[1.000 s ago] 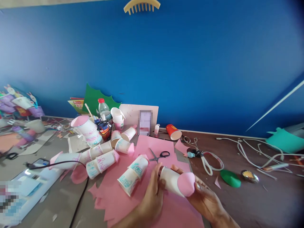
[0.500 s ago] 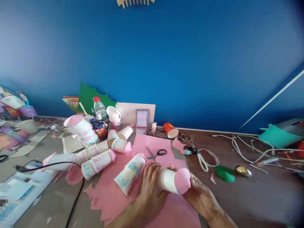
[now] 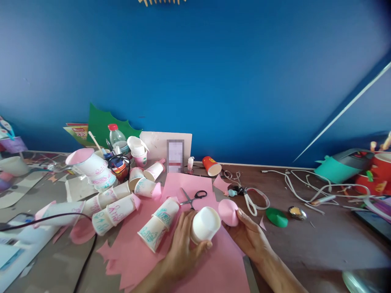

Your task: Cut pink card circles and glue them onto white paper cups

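Note:
My left hand (image 3: 183, 248) is wrapped round a white paper cup (image 3: 205, 224), whose base faces the camera. Just to its right, my right hand (image 3: 249, 235) pinches a pink paper cone (image 3: 228, 212), held apart from the cup. Both hands hover over a large pink paper sheet (image 3: 195, 260) on the table. Black-handled scissors (image 3: 192, 197) lie on the sheet just beyond the hands. Two nested cups with teal print (image 3: 155, 226) lie to the left of my left hand.
Several printed paper cups, some with pink cones, lie in a heap (image 3: 113, 203) at left. A black cable (image 3: 85, 264) crosses the near left. A red cup (image 3: 212, 165), white cords (image 3: 305, 191), a green cone (image 3: 276, 217) and a teal paper piece (image 3: 336, 171) lie to the right.
The pink cone has come off the cup's end and now sits in my right hand. My left hand has turned the cup so its base faces me. The view has panned right.

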Available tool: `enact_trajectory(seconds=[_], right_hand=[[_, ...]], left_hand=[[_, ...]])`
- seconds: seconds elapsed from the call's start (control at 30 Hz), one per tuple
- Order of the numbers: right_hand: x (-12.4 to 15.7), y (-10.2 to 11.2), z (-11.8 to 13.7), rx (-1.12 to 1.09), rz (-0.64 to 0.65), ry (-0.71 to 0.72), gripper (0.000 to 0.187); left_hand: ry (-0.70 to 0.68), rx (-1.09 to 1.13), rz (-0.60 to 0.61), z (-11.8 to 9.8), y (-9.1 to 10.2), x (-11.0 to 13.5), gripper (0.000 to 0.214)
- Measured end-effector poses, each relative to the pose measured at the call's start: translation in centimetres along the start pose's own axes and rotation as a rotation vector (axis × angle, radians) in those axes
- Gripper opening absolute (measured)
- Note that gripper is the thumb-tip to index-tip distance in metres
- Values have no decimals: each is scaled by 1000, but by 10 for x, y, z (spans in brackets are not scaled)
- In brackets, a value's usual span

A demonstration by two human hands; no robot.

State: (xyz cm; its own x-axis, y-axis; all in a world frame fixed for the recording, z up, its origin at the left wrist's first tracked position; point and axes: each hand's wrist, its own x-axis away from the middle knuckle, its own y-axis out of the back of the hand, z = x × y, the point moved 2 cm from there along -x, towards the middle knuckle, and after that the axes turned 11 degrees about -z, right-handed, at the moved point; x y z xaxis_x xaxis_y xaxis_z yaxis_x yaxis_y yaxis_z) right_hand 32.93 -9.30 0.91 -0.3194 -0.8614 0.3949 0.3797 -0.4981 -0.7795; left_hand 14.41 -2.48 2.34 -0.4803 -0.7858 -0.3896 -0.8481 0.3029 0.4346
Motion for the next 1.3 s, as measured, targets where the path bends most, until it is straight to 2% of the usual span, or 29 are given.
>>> enact_trajectory(seconds=[0.13,0.27,0.37,0.47,0.57,0.8,1.07,1.2,1.3], right_hand=[[1,-2,-1,150,40,54,17],[4,-5,-5,328,73,118,29],[5,-3,-5,457,51,189,39],[5,0,-3,602,9,260,46],[5,1,-1,714,-29,311,51],[-1,8,-1,938,-66,445,44],[-3,15,-3,1449,-184,790,33],[-6,18,1,1483,-273,908,34],[-11,22,2,1485,-290,951,33]], left_hand=[[-44,-4,-31,5,-2,2,53],[-200,-15,-13,4,-6,8,58],[-290,1,36,2,-7,11,63],[-306,21,100,-1,-7,11,62],[-316,32,113,-4,-6,10,61],[-340,69,141,-8,-5,10,60],[-372,61,145,-10,-7,10,64],[-417,68,115,-12,-7,10,66],[-421,66,126,-13,-7,10,67]])
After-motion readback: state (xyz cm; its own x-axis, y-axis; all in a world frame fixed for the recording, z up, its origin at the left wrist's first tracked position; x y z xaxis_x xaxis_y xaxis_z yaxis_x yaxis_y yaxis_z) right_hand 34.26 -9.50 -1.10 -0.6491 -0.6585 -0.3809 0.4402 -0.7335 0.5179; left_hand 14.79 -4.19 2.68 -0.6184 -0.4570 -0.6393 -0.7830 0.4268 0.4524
